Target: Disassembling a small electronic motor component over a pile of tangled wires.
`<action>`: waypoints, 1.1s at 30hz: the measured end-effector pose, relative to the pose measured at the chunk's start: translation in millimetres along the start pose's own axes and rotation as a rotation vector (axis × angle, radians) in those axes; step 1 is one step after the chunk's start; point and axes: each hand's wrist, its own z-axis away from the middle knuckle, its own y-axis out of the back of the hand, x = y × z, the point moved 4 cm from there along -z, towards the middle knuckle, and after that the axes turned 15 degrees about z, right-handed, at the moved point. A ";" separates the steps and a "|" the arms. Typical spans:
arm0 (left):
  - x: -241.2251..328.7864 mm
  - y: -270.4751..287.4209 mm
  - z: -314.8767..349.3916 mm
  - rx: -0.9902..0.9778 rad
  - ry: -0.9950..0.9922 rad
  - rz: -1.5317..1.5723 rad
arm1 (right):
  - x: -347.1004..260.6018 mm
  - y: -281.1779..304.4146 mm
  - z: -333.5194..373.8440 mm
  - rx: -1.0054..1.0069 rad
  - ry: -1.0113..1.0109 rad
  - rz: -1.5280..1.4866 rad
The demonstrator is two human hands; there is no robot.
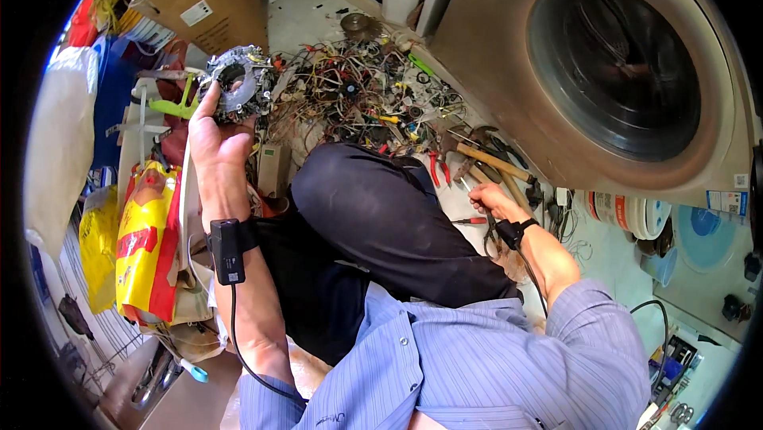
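My left hand (221,144) is raised at the left, closed on a ring-shaped motor stator (245,98) with a round hole in its middle and a ragged, toothed rim. The thumb lies over the near side of the ring; the other fingers are mostly hidden behind it. Low over the floor at the right, my right hand (496,201) is closed on a slim screwdriver-like tool (466,184). Its thin pale shaft points up and left, and the handle is mostly covered by the fingers. Red-handled pliers (439,168) and wooden-handled hammers (494,161) lie just beyond this hand.
A heap of wires and small parts (350,88) spreads over the floor ahead. The front-loading washing machine (509,72) stands at the right. At the left are a cardboard box (208,13) and a yellow-red bag (147,243). My bent knee (358,199) rises between my hands.
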 end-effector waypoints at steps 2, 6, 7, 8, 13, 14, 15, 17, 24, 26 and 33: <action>-13.3 -11.0 0.0 -0.028 0.012 0.006 | 14.2 8.7 -4.4 -0.005 0.019 -0.085; -31.9 -19.6 1.5 0.001 -0.009 -0.049 | -3.1 23.9 -17.7 0.061 0.018 -0.177; -38.9 -22.0 -3.7 -0.001 0.030 0.008 | -9.5 42.1 -25.1 0.028 0.047 -0.184; -44.8 -23.1 -7.8 -0.009 0.036 0.011 | -14.9 59.7 -31.0 -0.004 0.077 -0.190; -66.1 -27.3 -11.7 0.047 0.049 -0.025 | -58.5 78.6 -37.4 0.282 0.212 -0.388; -62.1 -25.9 -11.7 0.051 0.052 -0.043 | -68.3 66.6 -33.5 0.236 0.241 -0.248; -63.0 -28.1 -11.3 0.021 0.050 -0.055 | -73.4 60.9 -30.3 0.202 0.269 -0.107; -57.4 -32.9 -10.2 0.012 0.039 -0.033 | -84.7 41.2 -26.4 0.046 0.237 0.043; -65.3 -39.5 6.0 -0.108 0.047 -0.039 | -195.9 31.4 25.4 0.091 0.434 0.353; -59.9 -51.5 22.5 -0.148 0.076 -0.019 | -272.4 30.6 63.9 0.129 0.579 0.485; -23.1 -45.6 37.7 -0.419 0.156 0.104 | -488.7 -77.2 204.3 -0.074 1.003 0.483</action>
